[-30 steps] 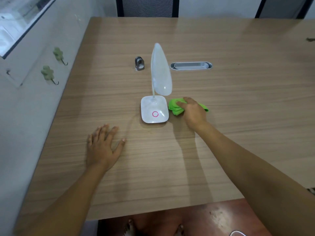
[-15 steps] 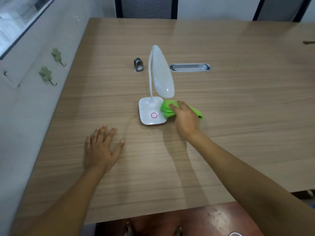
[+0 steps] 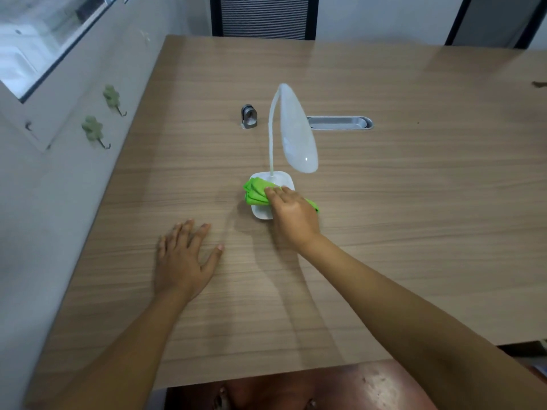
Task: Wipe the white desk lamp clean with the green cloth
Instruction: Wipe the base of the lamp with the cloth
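The white desk lamp [image 3: 297, 137] stands mid-table on its square base [image 3: 284, 180], its thin neck curving up to a drooping oval head. A bunched green cloth [image 3: 256, 191] lies over the left and middle of the base, hiding the pink ring button. My right hand [image 3: 293, 216] presses down on the cloth, fingers closed over it. My left hand [image 3: 183, 257] rests flat on the wooden table [image 3: 414, 217] to the lower left of the lamp, fingers spread, holding nothing.
A small metal clip-like object [image 3: 249, 115] sits behind the lamp to the left. A metal cable slot [image 3: 340, 122] is set into the table behind the lamp head. The wall with two green hooks [image 3: 93, 130] runs along the left edge. A chair back [image 3: 263, 16] stands at the far end.
My right hand has slid the green cloth leftward from the table beside the base onto the base, covering the pink ring. My left hand has stayed flat.
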Demonstrator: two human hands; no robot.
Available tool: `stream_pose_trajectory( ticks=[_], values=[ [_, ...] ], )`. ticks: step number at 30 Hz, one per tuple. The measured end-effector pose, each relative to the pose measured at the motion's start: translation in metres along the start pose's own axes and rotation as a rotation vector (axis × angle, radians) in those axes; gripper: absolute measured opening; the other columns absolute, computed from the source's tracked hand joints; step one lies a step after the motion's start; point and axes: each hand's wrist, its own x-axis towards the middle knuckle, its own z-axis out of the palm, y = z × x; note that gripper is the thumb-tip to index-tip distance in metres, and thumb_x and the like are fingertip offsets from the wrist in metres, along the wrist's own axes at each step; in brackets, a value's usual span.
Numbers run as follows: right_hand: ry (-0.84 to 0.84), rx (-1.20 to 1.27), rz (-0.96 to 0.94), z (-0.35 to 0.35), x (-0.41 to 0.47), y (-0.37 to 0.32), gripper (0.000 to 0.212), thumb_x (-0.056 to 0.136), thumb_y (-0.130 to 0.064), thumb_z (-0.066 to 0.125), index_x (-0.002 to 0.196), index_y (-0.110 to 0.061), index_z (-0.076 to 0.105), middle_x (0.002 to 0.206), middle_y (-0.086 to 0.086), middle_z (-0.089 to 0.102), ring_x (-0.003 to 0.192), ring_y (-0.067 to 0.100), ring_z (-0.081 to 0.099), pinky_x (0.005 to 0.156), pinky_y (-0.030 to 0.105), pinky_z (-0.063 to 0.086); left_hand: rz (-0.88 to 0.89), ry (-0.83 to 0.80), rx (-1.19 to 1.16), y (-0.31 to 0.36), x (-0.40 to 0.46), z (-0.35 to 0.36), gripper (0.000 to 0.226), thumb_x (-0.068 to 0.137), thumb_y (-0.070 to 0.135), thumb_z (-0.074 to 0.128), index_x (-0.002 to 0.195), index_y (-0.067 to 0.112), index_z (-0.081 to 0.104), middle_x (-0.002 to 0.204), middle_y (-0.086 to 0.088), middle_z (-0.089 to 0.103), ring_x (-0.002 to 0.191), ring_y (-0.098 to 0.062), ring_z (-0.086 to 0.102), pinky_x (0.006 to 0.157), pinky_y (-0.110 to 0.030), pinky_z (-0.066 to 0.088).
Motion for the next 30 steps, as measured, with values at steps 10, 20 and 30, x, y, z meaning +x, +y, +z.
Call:
stream_pose_trajectory(
  ticks=[10,20,30],
  values=[
    [-0.296,0.107,0.069,-0.004,-0.011,0.037,0.066,0.073,-0.064,0.044,0.131,-0.033,0.050,0.149,0.013,0.037,0.136,0.037,0.032,0.110,0.050,0.029,-0.005,-0.009,-0.003,-0.001,0.000,0.001,0.065,0.082,0.067,0.030,0.136,0.034,0.045,0.149,-0.005,0.041,0.139,-0.027,0.033,0.113,-0.049,0.024],
    [-0.426,0.076,0.033,-0.004,-0.020,0.039,0.073,0.075,-0.032,0.063,0.138,-0.048,0.031,0.140,0.015,0.032,0.117,0.037,0.042,0.103,0.043,0.040,-0.008,-0.011,-0.015,0.000,0.000,0.001,0.068,0.081,0.067,0.029,0.136,0.032,0.046,0.148,-0.006,0.043,0.139,-0.028,0.033,0.113,-0.049,0.024],
    [-0.305,0.063,0.132,-0.003,-0.018,0.028,0.059,0.081,-0.041,0.060,0.137,-0.040,0.040,0.143,0.016,0.036,0.109,0.040,0.047,0.097,0.043,0.043,-0.007,0.000,-0.019,0.001,-0.001,0.000,0.066,0.081,0.066,0.031,0.135,0.032,0.048,0.147,-0.006,0.044,0.138,-0.028,0.034,0.113,-0.049,0.024]
  ],
)
